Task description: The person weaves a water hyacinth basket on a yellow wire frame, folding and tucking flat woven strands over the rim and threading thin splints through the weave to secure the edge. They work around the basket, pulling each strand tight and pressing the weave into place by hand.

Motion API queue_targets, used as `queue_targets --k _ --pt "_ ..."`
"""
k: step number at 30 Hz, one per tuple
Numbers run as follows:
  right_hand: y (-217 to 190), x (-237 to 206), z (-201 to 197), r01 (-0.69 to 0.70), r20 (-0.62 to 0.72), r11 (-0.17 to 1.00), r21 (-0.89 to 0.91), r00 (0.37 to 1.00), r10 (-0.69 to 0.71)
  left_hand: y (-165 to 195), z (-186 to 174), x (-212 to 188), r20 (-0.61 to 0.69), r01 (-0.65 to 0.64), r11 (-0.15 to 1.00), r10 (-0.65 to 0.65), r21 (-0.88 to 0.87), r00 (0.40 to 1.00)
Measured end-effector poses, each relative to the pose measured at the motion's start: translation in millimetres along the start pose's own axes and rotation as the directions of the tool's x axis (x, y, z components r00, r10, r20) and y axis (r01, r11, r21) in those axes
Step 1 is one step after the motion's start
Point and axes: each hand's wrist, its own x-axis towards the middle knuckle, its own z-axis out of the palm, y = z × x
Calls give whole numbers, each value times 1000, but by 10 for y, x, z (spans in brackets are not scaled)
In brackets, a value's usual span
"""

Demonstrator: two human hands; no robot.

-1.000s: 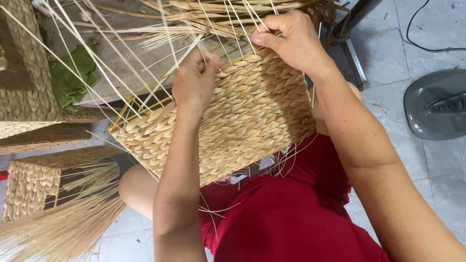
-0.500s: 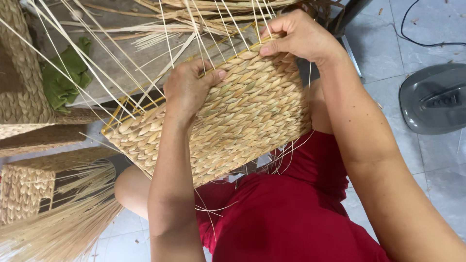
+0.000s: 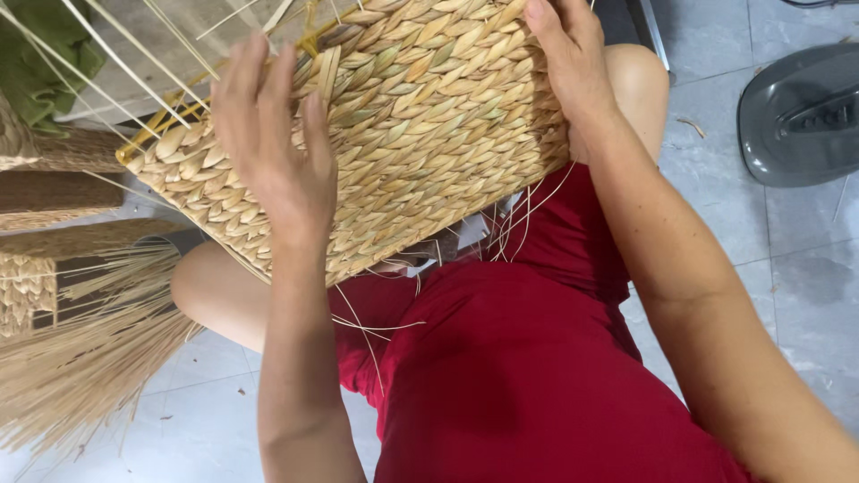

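A woven straw basket panel [image 3: 420, 116] with a yellow wire frame rests tilted across my lap, over a red garment. My left hand [image 3: 273, 148] lies flat on its left part with fingers spread and pointing up. My right hand [image 3: 573, 63] grips the panel's upper right edge, thumb on the weave. Loose pale straw strands [image 3: 116, 63] stick out past the panel's top left corner.
Bundles of dry straw [image 3: 80, 358] and finished woven baskets [image 3: 36, 268] sit on the tiled floor at the left. A green cloth [image 3: 45, 45] lies top left. A grey fan base [image 3: 796, 116] stands on the tiles at the right.
The view has closed in on the panel. My left hand has let go of the strands at the top edge and now lies flat on the weave; my right hand stays at the upper right edge.
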Motion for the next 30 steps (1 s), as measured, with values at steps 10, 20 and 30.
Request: queue_targets --k 10,20,30 --pt "266 -364 16 1 -233 996 -94 972 -23 129 -589 -1193 -209 515 857 -506 -14 837" --pt "498 -349 4 33 -333 980 -198 938 -99 -235 -316 -1585 -15 647 401 -856 -649 516" --pt "441 -351 45 12 -463 978 -208 879 -109 -125 -235 -1733 -42 506 329 -866 -798 498"
